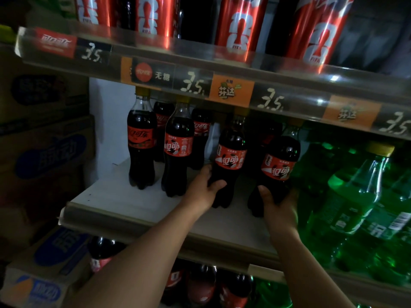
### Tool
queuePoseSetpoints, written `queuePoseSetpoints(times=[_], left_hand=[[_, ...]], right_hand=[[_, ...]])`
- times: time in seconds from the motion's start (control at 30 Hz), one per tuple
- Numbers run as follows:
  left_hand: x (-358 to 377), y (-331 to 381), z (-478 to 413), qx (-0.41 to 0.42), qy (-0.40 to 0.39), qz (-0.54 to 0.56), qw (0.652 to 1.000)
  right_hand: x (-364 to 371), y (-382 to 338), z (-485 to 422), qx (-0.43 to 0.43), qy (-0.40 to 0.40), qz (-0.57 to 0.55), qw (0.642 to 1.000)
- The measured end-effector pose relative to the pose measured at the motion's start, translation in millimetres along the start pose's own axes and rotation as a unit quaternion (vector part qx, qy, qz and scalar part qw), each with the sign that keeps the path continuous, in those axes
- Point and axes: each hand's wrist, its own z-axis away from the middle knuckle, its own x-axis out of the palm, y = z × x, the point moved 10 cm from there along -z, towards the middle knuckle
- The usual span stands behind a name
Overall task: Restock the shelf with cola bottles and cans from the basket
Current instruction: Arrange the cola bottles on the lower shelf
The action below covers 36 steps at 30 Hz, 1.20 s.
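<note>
Two cola bottles are held at the middle shelf (pixel 124 203), one in each hand. The left hand (pixel 203 190) is wrapped round the lower body of the left cola bottle (pixel 229 161), with the thumb in front. The right hand (pixel 278 207) is cupped round the base of the right cola bottle (pixel 279 170), which appears tilted, its neck leaning in under the price rail (pixel 200 85).

The step is judged to be done well if each bottle is brought upright before it is let go and its lobed foot is set flat on the white board. The caps should be kept clear of the rail above. The labels are best turned to the front and the bottles lined up with the standing bottles (pixel 178 150) to the left. The right bottle should be eased in without the green bottles (pixel 355 196) just beside it being knocked. Each grip should be loosened only once the bottle is felt to stand by itself.

Both held bottles are seen to be clear plastic filled with dark cola, waisted in the lower half and wrapped with a red label bearing white lettering. Their caps are lost in the shadow under the rail. Red cans (pixel 240 25) are ranged on the shelf above. No basket is in view.
</note>
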Motion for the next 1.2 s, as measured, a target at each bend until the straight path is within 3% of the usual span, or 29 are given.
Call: queuePoseSetpoints(times=[0.6,0.77,1.0,1.2], left_hand=[[4,-2,0,0.009,0.004,0.016,1.000],[1,0,6,0.018,0.015,-0.023,0.999],[-42,12,39,0.063,0.152,-0.035,0.986],[-116,7,59,0.076,0.321,-0.108,0.938]], right_hand=[[2,1,-4,-0.009,-0.001,0.013,1.000],[4,2,1,-0.003,-0.018,0.027,0.999],[-2,1,20,0.010,-0.023,0.065,0.998],[-2,-18,37,-0.023,0.001,0.106,0.994]])
